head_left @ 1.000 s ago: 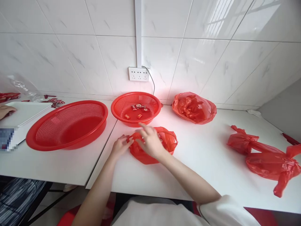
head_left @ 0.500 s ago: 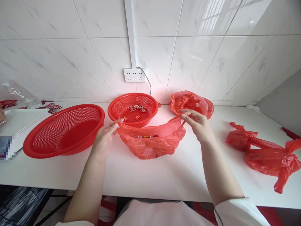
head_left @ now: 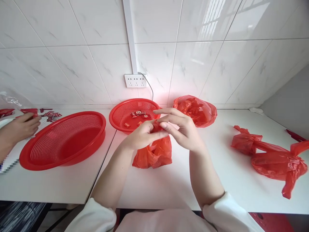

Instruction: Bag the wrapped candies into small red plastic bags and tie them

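Note:
A small red plastic bag (head_left: 154, 154) hangs just above the white table in front of me. My left hand (head_left: 141, 137) and my right hand (head_left: 180, 129) meet over its top, both pinching the gathered handles together. The right hand's upper fingers stretch out to the left. Behind the hands sits a small red mesh basket (head_left: 120, 111) holding several small red wrapped pieces.
A large red mesh basket (head_left: 61, 138) lies to the left. Another person's hand (head_left: 19, 129) reaches in at the far left over a white tray. A filled red bag (head_left: 195, 109) sits by the wall, tied red bags (head_left: 272, 159) at the right. A wall socket (head_left: 135, 80) is behind.
The bag was held stretched wide open between my hands half a second ago. Now both hands have come together and bunched its top. The other person's hand moved further in.

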### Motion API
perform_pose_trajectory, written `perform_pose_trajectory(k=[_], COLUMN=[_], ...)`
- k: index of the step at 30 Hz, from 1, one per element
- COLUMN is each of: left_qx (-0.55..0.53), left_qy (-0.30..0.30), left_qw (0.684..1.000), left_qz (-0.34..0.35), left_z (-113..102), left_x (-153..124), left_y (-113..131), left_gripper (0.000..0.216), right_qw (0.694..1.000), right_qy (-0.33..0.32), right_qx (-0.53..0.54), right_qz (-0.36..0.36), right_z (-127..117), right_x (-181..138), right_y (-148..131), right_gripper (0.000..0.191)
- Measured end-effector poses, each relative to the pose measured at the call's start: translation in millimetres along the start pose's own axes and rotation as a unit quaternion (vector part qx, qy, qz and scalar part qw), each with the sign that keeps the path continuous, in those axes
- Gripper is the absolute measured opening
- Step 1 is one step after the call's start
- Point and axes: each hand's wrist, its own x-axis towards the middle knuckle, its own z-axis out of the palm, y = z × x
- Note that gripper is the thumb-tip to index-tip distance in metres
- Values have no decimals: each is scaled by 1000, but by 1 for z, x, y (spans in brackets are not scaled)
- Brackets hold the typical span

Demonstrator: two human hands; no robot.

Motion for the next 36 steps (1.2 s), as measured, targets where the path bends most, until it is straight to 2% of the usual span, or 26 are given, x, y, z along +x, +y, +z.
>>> perform_pose_trajectory(k=[2,7,12,16,21,23,25,28,31,34,36], left_qx=[-32,-72,-94,-153,-232,-238,-225,-212,-276,-357,-355], left_qy=[-8,41,42,61,106,106,95,75,73,88,95], left_qw=[999,996,994,984,963,961,965,969,953,927,928], left_qz=[-19,-25,-48,-69,-81,-91,-97,-103,-98,-75,-52], left_z=[1,1,0,-11,-20,-21,-22,-24,-25,-24,-23], left_x=[2,4,2,0,6,6,4,0,-1,-1,-3], left_y=[-3,-13,-20,-28,-44,-47,-48,-46,-46,-45,-41], left_gripper=[29,36,38,45,48,47,47,48,46,38,32], right_qw=[1000,998,997,995,990,988,989,994,993,992,989], right_qy=[4,-19,4,34,-71,-108,-112,-61,-26,-60,-104], right_qx=[8,-2,0,-10,5,10,12,35,74,74,68], right_qz=[24,64,83,97,121,112,99,89,90,83,78], right_z=[-3,-5,-2,-6,-9,-9,-9,-8,-5,-5,-7], right_x=[-4,-14,-19,-28,-35,-35,-34,-34,-35,-35,-35], right_y=[5,18,21,26,28,27,25,25,25,24,24], right_gripper=[21,19,20,24,26,26,24,22,22,22,19])
